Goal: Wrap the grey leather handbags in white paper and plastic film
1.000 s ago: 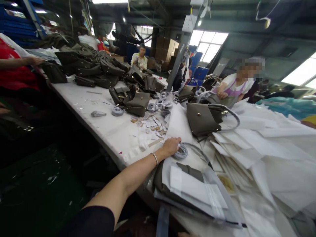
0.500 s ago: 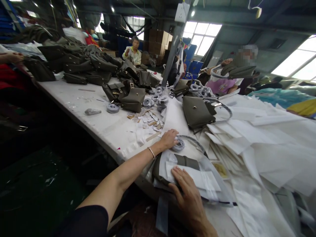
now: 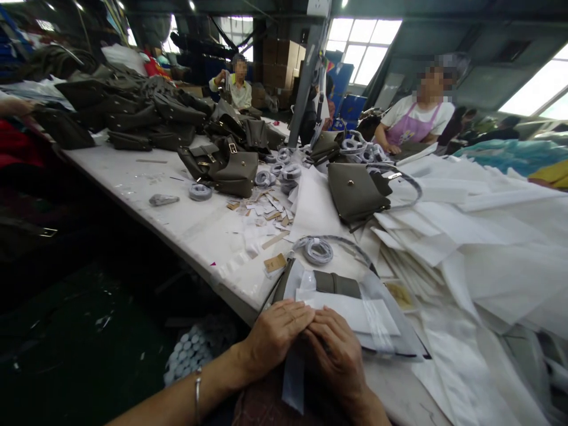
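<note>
A dark olive handbag (image 3: 338, 284) lies at the near table edge, partly covered by translucent wrapping and a white sheet (image 3: 350, 305). My left hand (image 3: 279, 331) and my right hand (image 3: 339, 349) meet at its near side. The fingers of both are curled over that edge; the thumbs and whatever small thing may be between them are hidden. Just beyond the bag lies a wrapped, coiled strap (image 3: 318, 251), and the bag's wrapped handle (image 3: 361, 251) arches beside it. A small brown tag (image 3: 275, 262) rests left of the coil.
Another olive handbag (image 3: 355, 192) stands farther back, beside layered white sheets (image 3: 501, 236) on the right. Loose tags (image 3: 268, 210) lie mid-table. A heap of olive bags (image 3: 142, 112) fills the far left. A grey post (image 3: 306, 89) rises behind. Two co-workers are across the table.
My left hand has come back from the coiled strap to the bag's near edge beside my right hand. The brown tag now shows. A co-worker's raised bag at right has come down.
</note>
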### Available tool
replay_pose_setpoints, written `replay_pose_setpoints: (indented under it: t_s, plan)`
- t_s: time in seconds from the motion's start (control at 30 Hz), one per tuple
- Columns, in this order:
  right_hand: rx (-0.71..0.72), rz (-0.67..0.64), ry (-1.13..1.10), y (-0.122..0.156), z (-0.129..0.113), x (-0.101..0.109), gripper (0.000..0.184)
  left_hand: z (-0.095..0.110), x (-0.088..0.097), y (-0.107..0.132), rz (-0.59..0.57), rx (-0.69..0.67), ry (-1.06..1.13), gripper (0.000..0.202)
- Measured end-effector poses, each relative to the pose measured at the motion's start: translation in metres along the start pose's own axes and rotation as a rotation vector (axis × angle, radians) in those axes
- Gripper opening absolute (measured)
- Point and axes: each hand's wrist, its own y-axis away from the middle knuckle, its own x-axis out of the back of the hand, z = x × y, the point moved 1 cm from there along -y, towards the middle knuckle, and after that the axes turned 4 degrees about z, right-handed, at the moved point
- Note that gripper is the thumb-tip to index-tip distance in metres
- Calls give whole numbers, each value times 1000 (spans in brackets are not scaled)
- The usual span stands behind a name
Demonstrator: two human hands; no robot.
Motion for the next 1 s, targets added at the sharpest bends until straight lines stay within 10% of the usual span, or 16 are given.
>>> replay_pose_setpoints:
  t_s: [0.23, 0.4, 0.63, 1.0]
  plan:
    - [189, -83, 1, 51, -7, 27, 19, -9, -8, 3, 123, -72, 46, 25]
    - [263, -155, 336, 84, 4, 10, 34, -8, -8, 4, 118, -74, 36, 23]
    - [160, -58, 229, 65, -15, -30, 35, 5, -4, 8, 37, -84, -164, 25]
    - [105, -102, -175, 59, -14, -11, 28, -11, -18, 13, 137, -191, -179, 26]
